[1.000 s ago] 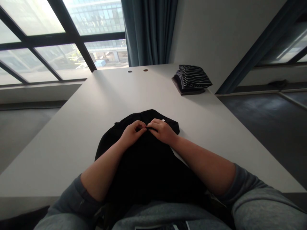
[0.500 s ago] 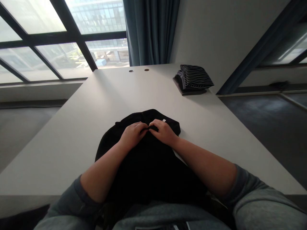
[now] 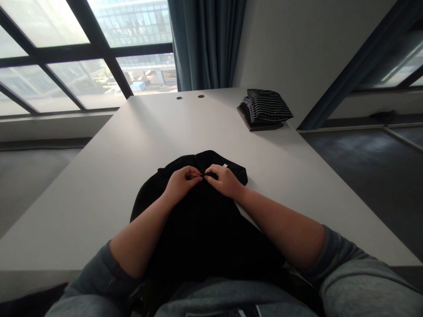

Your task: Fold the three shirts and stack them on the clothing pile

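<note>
A black garment (image 3: 205, 229) lies spread over the near part of the white table (image 3: 148, 127) and reaches to my body at the bottom of the view. My left hand (image 3: 184, 181) and my right hand (image 3: 223, 178) meet near its upper middle, fingertips almost touching. Thumb and fingers of each hand pinch the dark fabric edge there; any fastener between them is too dark to make out. A small white tag (image 3: 225, 166) shows just behind my right hand.
Folded clothes (image 3: 246, 110) are stacked at the table's far right, a black-and-white striped one (image 3: 271, 105) on top. Two round holes pierce the tabletop near its far edge. Behind stand a blue curtain (image 3: 206, 44) and a large window (image 3: 139, 26).
My left fingers have shifted and curled into a tighter pinch, with a gap now showing between thumb and fingers. My right hand keeps its grip, and the garment lies almost unchanged.
</note>
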The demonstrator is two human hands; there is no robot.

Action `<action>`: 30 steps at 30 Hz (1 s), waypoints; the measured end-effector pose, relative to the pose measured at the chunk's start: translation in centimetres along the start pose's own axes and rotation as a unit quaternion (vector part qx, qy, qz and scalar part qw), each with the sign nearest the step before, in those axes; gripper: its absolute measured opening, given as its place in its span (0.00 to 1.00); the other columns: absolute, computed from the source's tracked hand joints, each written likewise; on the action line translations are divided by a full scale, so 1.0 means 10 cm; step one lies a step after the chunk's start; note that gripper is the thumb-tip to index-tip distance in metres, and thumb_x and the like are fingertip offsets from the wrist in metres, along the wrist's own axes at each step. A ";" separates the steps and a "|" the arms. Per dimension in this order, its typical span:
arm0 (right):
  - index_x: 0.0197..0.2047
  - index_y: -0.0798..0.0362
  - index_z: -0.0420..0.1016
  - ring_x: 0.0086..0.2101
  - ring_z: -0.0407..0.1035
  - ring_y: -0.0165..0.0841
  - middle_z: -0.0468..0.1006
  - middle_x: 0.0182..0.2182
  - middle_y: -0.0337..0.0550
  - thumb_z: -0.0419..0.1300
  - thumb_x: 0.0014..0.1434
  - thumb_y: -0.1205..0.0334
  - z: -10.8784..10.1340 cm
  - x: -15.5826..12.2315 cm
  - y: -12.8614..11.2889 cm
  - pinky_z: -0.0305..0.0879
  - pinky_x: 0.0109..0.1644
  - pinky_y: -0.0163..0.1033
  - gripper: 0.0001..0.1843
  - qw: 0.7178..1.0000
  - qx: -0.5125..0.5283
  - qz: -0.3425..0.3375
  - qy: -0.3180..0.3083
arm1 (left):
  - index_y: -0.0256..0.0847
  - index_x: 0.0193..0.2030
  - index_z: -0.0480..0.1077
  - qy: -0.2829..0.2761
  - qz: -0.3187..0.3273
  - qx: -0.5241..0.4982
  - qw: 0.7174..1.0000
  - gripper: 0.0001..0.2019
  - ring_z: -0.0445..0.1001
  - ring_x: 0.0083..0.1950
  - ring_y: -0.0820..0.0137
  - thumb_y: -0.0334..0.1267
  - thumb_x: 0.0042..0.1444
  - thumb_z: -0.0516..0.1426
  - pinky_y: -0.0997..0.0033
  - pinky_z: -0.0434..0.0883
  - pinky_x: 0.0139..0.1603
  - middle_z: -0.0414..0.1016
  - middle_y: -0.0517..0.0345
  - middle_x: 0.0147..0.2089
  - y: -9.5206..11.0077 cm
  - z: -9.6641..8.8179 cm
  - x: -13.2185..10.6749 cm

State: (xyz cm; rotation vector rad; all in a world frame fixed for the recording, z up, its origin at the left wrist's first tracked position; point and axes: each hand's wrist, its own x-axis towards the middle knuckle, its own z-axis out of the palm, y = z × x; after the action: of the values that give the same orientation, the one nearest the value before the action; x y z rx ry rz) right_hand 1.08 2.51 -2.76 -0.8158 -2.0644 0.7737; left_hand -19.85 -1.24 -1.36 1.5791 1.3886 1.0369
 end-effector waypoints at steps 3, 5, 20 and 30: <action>0.42 0.52 0.78 0.41 0.74 0.36 0.81 0.40 0.43 0.61 0.65 0.63 0.00 0.01 0.00 0.68 0.50 0.42 0.05 0.999 0.025 0.024 -0.005 | 0.40 0.39 0.78 -0.008 -0.010 -0.044 0.999 0.11 0.77 0.36 0.68 0.43 0.51 0.69 0.69 0.70 0.39 0.82 0.56 0.36 -0.01 -0.01 0.00; 0.42 0.52 0.79 0.42 0.74 0.36 0.81 0.40 0.43 0.60 0.65 0.62 -0.01 0.01 0.00 0.68 0.51 0.42 0.06 0.998 0.042 0.038 -0.010 | 0.40 0.38 0.78 -0.009 -0.019 -0.073 0.997 0.12 0.76 0.35 0.70 0.43 0.51 0.70 0.70 0.69 0.37 0.81 0.57 0.35 -0.02 -0.01 0.00; 0.40 0.51 0.78 0.40 0.74 0.36 0.81 0.38 0.41 0.61 0.65 0.58 -0.02 0.01 -0.03 0.67 0.50 0.43 0.07 0.993 0.102 0.060 -0.022 | 0.39 0.37 0.76 -0.009 -0.130 -0.278 0.952 0.22 0.74 0.32 0.75 0.43 0.39 0.77 0.75 0.69 0.35 0.79 0.61 0.32 0.05 0.04 -0.01; 0.41 0.50 0.73 0.41 0.72 0.37 0.78 0.39 0.44 0.58 0.68 0.62 0.02 -0.01 -0.06 0.67 0.50 0.43 0.03 0.999 0.033 -0.007 0.000 | 0.38 0.34 0.72 -0.035 -0.120 -0.323 0.938 0.20 0.72 0.33 0.77 0.42 0.41 0.76 0.77 0.69 0.36 0.77 0.61 0.34 0.02 0.08 0.00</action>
State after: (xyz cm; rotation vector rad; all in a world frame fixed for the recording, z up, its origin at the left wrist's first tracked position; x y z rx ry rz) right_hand 0.80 2.04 -2.48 -0.7644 -2.0312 0.8305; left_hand -19.08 -1.29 -1.50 0.9281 1.0087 1.1220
